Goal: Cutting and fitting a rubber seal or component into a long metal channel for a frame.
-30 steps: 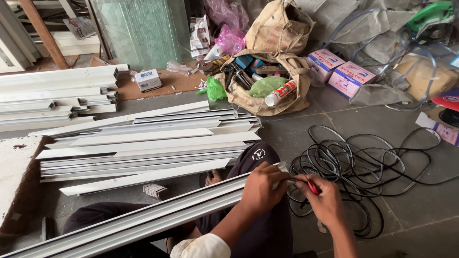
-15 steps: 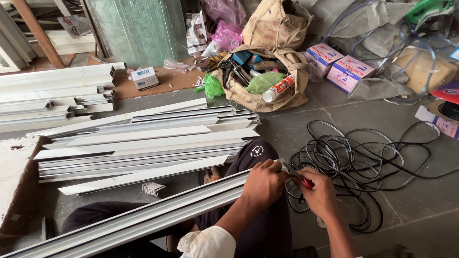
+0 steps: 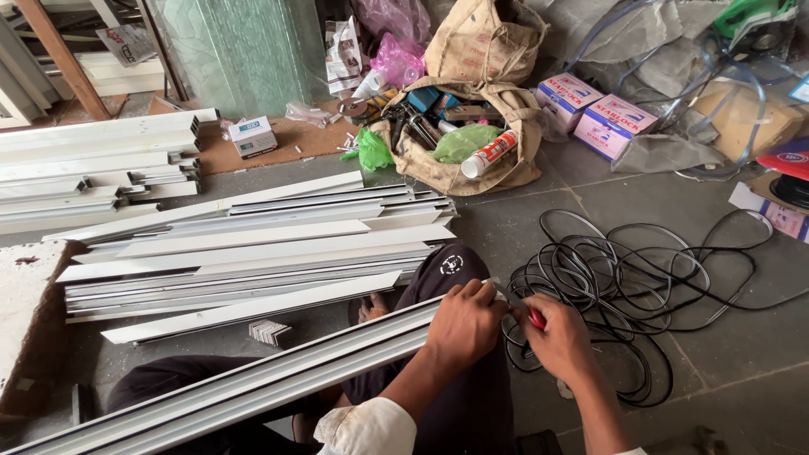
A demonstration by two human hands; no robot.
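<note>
While the left hand (image 3: 462,324) clamps shut on the near end of the white profile (image 3: 253,388) across the lap and the right hand (image 3: 560,341) pinches a red-handled tool (image 3: 536,318) at that end, I judge the profile light, stiff, slick, best gripped near its end, beside the black cable coil (image 3: 624,286).

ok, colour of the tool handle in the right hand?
Red; the handle peeks out of the right hand in the head view.
</note>
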